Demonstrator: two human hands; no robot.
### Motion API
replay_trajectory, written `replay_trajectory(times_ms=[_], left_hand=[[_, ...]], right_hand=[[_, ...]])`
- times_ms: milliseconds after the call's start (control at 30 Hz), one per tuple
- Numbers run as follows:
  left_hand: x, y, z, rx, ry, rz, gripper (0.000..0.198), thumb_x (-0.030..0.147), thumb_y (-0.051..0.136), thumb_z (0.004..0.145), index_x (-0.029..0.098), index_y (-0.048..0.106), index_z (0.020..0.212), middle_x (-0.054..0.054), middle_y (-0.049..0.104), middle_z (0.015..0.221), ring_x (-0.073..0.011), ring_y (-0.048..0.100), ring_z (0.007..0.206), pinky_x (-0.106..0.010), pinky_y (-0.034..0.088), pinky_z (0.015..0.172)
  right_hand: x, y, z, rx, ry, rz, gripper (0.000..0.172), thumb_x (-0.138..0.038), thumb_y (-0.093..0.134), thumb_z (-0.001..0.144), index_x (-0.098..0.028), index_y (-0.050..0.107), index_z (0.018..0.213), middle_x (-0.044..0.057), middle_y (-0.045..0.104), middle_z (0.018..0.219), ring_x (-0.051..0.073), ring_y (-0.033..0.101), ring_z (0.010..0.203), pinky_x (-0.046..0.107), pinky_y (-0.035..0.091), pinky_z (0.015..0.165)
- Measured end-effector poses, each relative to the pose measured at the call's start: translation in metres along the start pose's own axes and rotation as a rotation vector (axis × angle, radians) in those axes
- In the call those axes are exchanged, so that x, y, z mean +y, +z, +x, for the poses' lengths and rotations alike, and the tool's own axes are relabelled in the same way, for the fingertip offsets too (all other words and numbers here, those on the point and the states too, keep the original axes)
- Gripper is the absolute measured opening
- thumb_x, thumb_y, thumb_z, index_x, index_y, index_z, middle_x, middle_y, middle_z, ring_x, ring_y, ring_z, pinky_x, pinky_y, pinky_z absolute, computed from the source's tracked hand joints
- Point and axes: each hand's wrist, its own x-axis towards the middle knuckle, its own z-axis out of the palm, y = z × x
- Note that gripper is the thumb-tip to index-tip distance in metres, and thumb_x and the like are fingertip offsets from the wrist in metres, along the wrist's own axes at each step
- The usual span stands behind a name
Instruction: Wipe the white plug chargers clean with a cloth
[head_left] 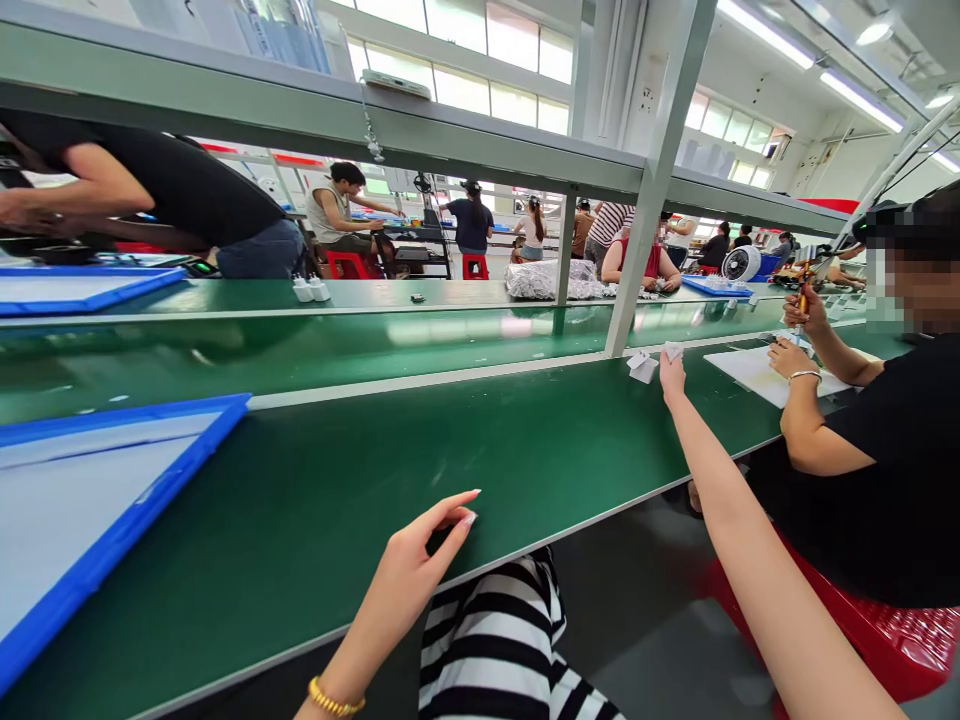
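My right hand (673, 378) is stretched far out to the right over the green bench (450, 440). Its fingers are closed on a small white piece (673, 350), whose exact kind is too small to make out. Just left of it, a similar white piece (642, 367) with an angular, folded shape lies near the bench's back edge, beside the metal post. My left hand (420, 550) hovers above the front edge of the bench, thumb and forefinger apart, holding nothing. A gold-coloured bracelet circles that wrist.
At left lies a white tray (97, 500) with a blue rim. A metal post (660, 180) rises behind the bench, carrying a shelf. To the right, a co-worker (892, 430) in black handles a tool over a white board (757, 373). A red stool (892, 640) stands below.
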Motion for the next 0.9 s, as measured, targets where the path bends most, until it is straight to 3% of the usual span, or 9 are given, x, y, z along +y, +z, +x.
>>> replay_trajectory(times_ms=[200,400,600,767,833,900], left_hand=[[0.000,0.000,0.002,-0.001,-0.001,-0.013,0.046,0.056,0.055,0.082,0.024,0.071,0.111,-0.004,0.075,0.093,-0.0199,0.070,0.084,-0.029,0.055,0.075],[0.002,0.000,0.002,0.001,0.014,-0.018,0.044,0.055,0.055,0.082,0.024,0.072,0.109,-0.003,0.076,0.091,-0.0200,0.069,0.081,-0.031,0.055,0.079],[0.002,0.001,0.000,-0.014,0.017,-0.007,0.044,0.054,0.054,0.084,0.025,0.072,0.111,-0.003,0.075,0.093,-0.0205,0.069,0.082,-0.030,0.055,0.075],[0.001,0.003,0.001,-0.020,0.034,-0.008,0.042,0.052,0.054,0.084,0.025,0.072,0.110,-0.004,0.075,0.096,-0.0211,0.069,0.089,-0.031,0.054,0.082],[0.001,0.002,0.001,-0.026,0.032,-0.001,0.042,0.053,0.053,0.084,0.025,0.072,0.110,-0.004,0.075,0.097,-0.0213,0.069,0.089,-0.031,0.054,0.080],[0.002,0.002,0.001,-0.029,0.035,0.003,0.043,0.053,0.053,0.084,0.025,0.072,0.110,-0.004,0.075,0.098,-0.0215,0.070,0.089,-0.031,0.055,0.079]], right_hand=[[-0.004,0.002,-0.006,-0.270,-0.090,-0.065,0.045,-0.039,0.062,0.081,-0.015,0.062,0.118,0.019,0.061,0.128,0.036,0.054,0.121,0.046,0.039,0.102],[-0.018,0.014,-0.032,-0.546,-0.213,0.011,0.050,-0.045,0.065,0.078,-0.016,0.061,0.119,0.016,0.061,0.130,0.034,0.054,0.122,0.046,0.040,0.103],[-0.043,0.024,-0.075,-1.028,-0.312,0.182,0.054,-0.045,0.076,0.070,-0.018,0.065,0.116,0.010,0.066,0.124,0.027,0.059,0.114,0.039,0.045,0.099],[-0.062,0.029,-0.119,-1.499,-0.359,0.320,0.056,-0.045,0.081,0.068,-0.016,0.064,0.113,0.009,0.067,0.114,0.024,0.061,0.105,0.039,0.044,0.097],[-0.070,0.030,-0.134,-1.548,-0.381,0.328,0.053,-0.044,0.081,0.070,-0.016,0.065,0.112,0.008,0.067,0.111,0.024,0.061,0.104,0.039,0.043,0.097],[-0.077,0.029,-0.144,-1.518,-0.396,0.346,0.050,-0.044,0.080,0.072,-0.016,0.066,0.111,0.008,0.067,0.113,0.025,0.060,0.108,0.040,0.042,0.100]])
